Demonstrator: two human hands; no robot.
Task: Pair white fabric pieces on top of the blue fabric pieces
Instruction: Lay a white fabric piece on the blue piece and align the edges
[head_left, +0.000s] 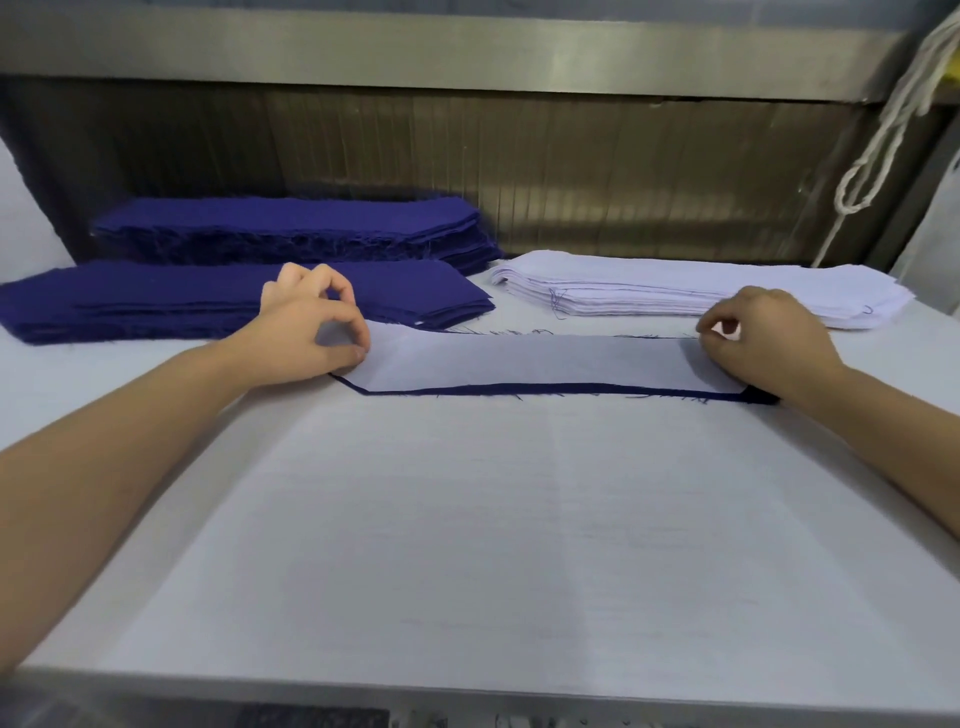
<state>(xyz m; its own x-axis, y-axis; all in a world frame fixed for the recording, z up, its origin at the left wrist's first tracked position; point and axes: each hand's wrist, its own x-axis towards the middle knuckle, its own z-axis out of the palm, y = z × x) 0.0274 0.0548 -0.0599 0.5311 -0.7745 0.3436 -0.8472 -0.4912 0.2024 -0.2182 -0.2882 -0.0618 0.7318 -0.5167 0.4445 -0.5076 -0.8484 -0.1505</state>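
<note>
Pinching white piece (535, 364): left hand (306, 327), right hand (763, 338).

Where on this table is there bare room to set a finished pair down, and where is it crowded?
Free: the broad table surface between the white piece on its blue piece and the near edge. Crowded: the far side, where the front blue stack, back blue stack, white stack, left hand and right hand sit close.
</note>
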